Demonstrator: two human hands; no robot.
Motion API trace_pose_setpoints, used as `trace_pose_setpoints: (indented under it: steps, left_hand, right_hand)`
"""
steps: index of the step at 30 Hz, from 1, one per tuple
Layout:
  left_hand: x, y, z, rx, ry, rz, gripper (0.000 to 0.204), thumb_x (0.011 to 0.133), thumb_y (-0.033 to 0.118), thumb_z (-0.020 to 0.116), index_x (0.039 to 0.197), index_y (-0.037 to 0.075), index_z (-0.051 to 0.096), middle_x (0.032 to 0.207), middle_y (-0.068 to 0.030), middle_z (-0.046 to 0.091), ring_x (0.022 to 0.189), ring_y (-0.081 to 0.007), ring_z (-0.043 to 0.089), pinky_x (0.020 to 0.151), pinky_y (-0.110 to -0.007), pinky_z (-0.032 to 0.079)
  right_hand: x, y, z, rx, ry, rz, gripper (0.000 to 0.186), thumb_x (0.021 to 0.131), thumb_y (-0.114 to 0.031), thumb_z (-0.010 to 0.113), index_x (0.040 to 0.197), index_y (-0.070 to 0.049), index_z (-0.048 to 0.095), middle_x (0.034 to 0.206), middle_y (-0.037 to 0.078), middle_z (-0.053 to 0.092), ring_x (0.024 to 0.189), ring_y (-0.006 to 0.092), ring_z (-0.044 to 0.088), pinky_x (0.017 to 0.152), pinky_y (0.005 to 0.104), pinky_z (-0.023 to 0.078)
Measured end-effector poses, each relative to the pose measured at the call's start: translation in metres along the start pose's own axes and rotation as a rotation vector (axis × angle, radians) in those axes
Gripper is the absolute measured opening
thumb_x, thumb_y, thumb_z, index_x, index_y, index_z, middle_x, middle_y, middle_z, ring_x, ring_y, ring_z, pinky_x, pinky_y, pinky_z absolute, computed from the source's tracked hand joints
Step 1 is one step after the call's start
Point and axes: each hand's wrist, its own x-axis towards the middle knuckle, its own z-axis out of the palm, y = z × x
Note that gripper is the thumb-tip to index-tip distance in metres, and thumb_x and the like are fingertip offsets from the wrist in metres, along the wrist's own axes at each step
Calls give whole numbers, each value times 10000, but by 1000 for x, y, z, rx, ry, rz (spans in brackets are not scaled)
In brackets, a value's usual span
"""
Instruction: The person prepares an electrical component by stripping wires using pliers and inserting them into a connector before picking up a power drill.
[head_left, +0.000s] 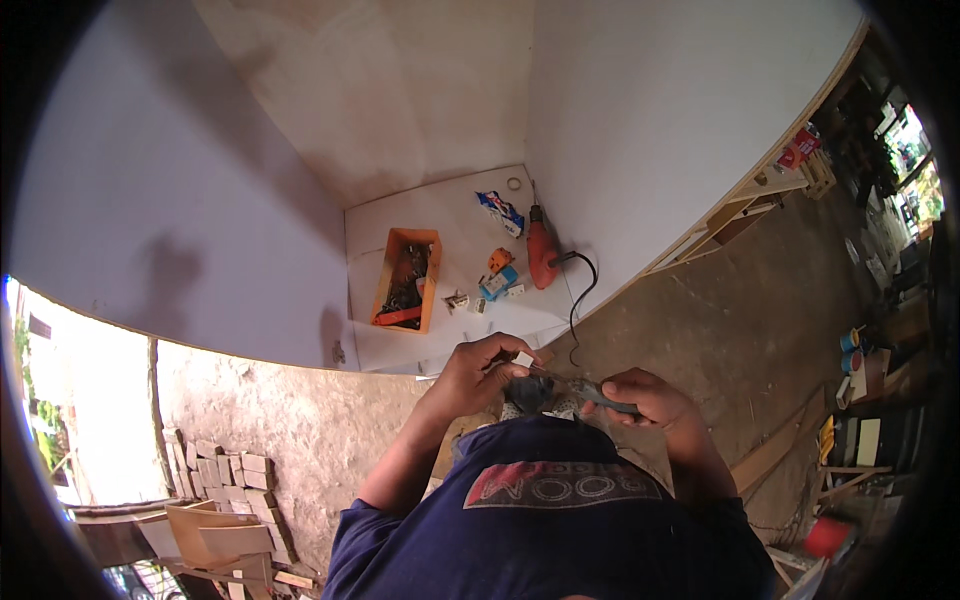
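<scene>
My left hand pinches a small white part at chest height. My right hand grips a dark hand tool by its handle, with the tool's tip reaching toward the white part. Both hands meet just above my dark blue shirt. Below them lies a white board floor enclosed by white panel walls. An orange power drill with a black cord lies on it. An orange tray holding dark tools sits to the drill's left.
Small orange, blue and white parts lie between tray and drill. A blue-white packet and a small ring lie farther back. Stacked bricks and wood scraps sit lower left. Shelving and clutter fill the right edge.
</scene>
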Motion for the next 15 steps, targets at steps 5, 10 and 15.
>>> trace_pose_setpoints:
  steps: [5,10,15]
  left_hand:
    - [-2,-14,1,85,34,-14,195,987,134,709,1102,-14,658,1023,-81,743,948,-137,656,874,-311,509]
    - [-6,-35,11,-58,174,-60,213,999,129,702,1151,-5,637,953,-47,712,844,-95,612,788,-264,501]
    - [0,-48,26,-435,248,-87,202,1043,133,636,1169,-19,592,1013,-83,699,906,-148,675,881,-308,540]
  right_hand:
    - [5,11,15,-633,407,-383,363,1003,-337,679,1077,12,744,704,72,641,593,144,578,542,295,449]
    - [14,1,34,-885,791,-800,313,935,-294,771,1014,7,733,740,42,661,681,99,599,623,285,470]
    - [7,-1,26,-453,811,-631,350,915,-215,790,1180,-18,675,773,3,647,727,73,598,679,255,509]
